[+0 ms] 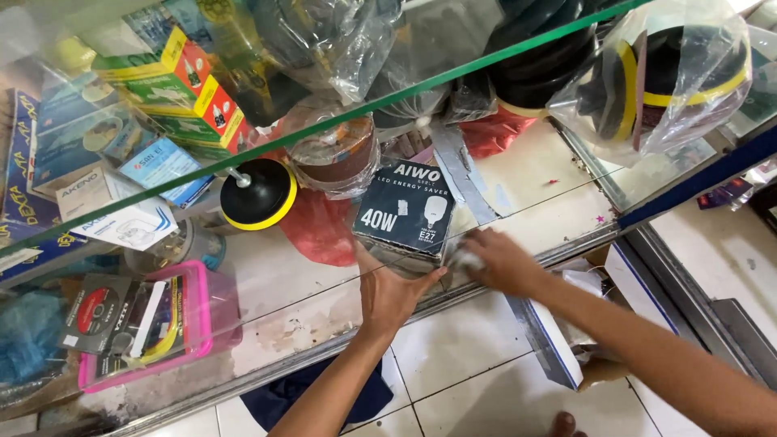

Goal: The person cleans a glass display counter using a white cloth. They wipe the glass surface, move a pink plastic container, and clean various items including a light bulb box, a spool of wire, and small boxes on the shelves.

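Reaching into a glass display cabinet, both hands are being held at a dark bulb box [407, 208] that is standing on the lower shelf [526, 174] close to its front edge. The left hand [388, 295] is being pressed against the box's lower front side, palm up, with the fingers spread wide and curled along its bottom edge; they are cradling rather than clamping it. The right hand [502, 260] is being kept just beside the box's right lower corner, and its fingers are being closed on a small grey crumpled cloth [459, 257], which is touching the shelf and the box's corner. Behind the box, a clear bag of brownish discs [336, 158] is lying, and a red plastic bag [320, 222] is being crowded between the two. Farther toward the shelf's left end, a black and yellow polishing pad [259, 194] is standing, and a pink tray [198, 311] holding packaged cutting discs is sitting near the front left corner. Along the back left, stacked green and yellow cartons [182, 89] are being seen through the glass top [453, 77]. White floor tiles [461, 340] are showing below the cabinet.
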